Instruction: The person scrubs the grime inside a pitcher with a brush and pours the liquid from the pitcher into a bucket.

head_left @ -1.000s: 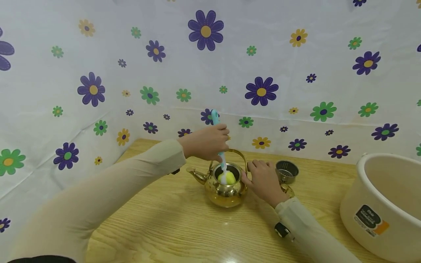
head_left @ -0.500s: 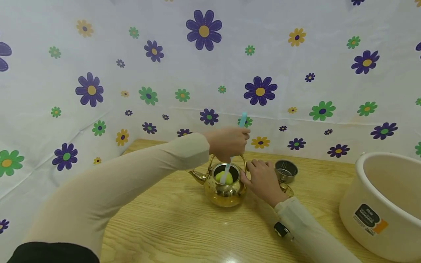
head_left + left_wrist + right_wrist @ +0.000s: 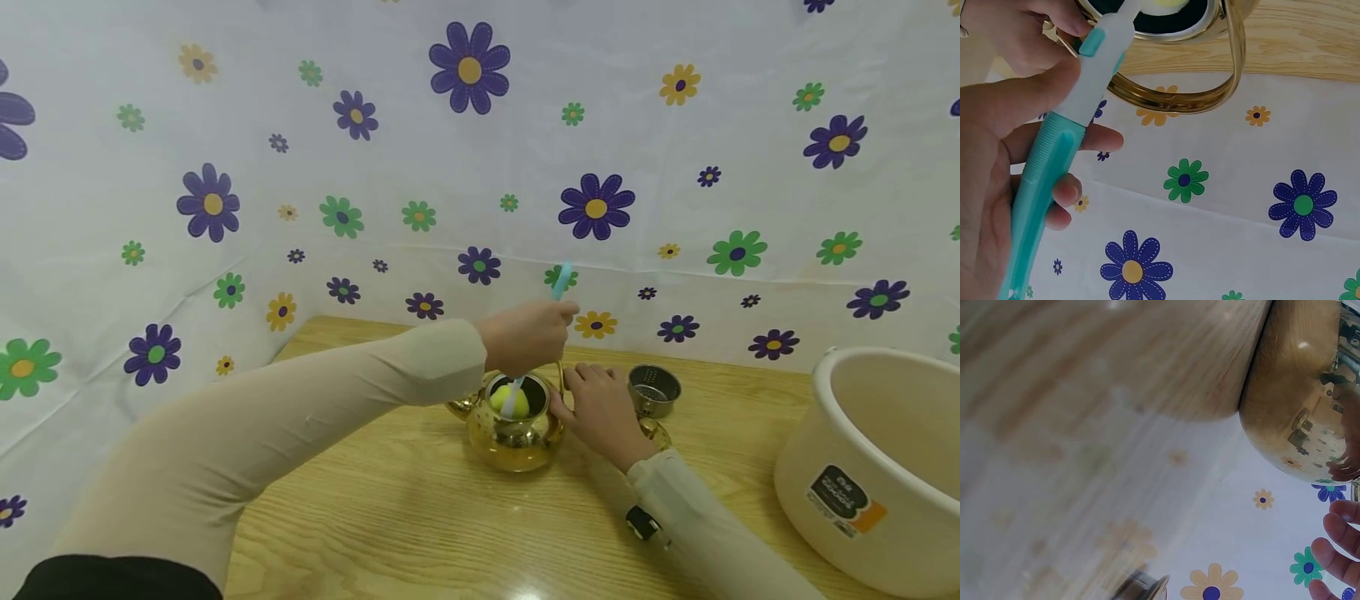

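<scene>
Left hand (image 3: 525, 337) grips a turquoise brush (image 3: 1047, 156), its yellow head (image 3: 500, 402) inside the gold kettle (image 3: 516, 443) near the desk's (image 3: 405, 508) back edge; right hand (image 3: 603, 412) touches the kettle, its hold hard to tell.

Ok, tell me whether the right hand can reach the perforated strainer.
Likely yes: the perforated strainer sits close beside the right hand, with nothing visible between them, though the hand must first leave the gold kettle.

I see a wood-grained table (image 3: 390, 508) across the lower frame. On it I have a gold kettle (image 3: 514, 446) near the centre, a strainer (image 3: 655, 392) and partly hidden gold piece (image 3: 658, 432) further right, and a bucket (image 3: 892, 554) at lower right.
</scene>
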`<state>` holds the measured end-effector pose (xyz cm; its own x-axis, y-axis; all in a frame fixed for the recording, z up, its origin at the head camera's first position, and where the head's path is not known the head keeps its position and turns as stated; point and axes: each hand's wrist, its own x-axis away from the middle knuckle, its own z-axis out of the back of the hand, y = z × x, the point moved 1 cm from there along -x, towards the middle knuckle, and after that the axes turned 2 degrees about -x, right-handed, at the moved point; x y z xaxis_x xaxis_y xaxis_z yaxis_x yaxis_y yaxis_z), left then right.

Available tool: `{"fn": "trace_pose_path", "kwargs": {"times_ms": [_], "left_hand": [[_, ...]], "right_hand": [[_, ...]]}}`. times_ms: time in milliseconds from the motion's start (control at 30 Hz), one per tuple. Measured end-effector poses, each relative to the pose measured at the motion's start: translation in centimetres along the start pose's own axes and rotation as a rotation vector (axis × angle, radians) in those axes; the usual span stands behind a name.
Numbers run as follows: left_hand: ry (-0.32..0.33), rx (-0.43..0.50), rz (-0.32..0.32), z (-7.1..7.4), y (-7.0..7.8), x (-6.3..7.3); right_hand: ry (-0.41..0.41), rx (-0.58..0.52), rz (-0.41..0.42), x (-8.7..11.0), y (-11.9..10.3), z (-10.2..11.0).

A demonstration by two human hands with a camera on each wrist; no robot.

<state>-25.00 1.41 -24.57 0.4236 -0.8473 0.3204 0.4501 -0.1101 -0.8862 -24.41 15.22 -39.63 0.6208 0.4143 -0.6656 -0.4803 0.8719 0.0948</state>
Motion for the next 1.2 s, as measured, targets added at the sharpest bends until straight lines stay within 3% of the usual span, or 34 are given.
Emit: {"fn": "trace_pose_path", "kwargs": {"times_ms": [233, 567, 800, 967, 1200], "left_hand": [[-0.044, -0.066, 0.017, -0.1, 0.3, 0.1], [-0.009, -0.067, 0.207, -1.3, 1.9, 1.6], [0.033, 0.051, 0.375, -2.9, 3.1, 2.9], [0.112, 0.248, 0.505, -4.5, 4.0, 4.4], [0.204, 0.401, 0.616, -6.1, 5.6, 5.6]], "right_hand": [[0.000, -0.001, -0.001, 0.0, 0.0, 0.1], [0.012, -0.007, 0.001, -0.1, 0.0, 0.1], [0.014, -0.007, 0.004, -0.1, 0.0, 0.0], [-0.013, -0.003, -0.004, -0.1, 0.0, 0.2], [-0.057, -0.010, -0.030, -0.2, -0.1, 0.3]]}}
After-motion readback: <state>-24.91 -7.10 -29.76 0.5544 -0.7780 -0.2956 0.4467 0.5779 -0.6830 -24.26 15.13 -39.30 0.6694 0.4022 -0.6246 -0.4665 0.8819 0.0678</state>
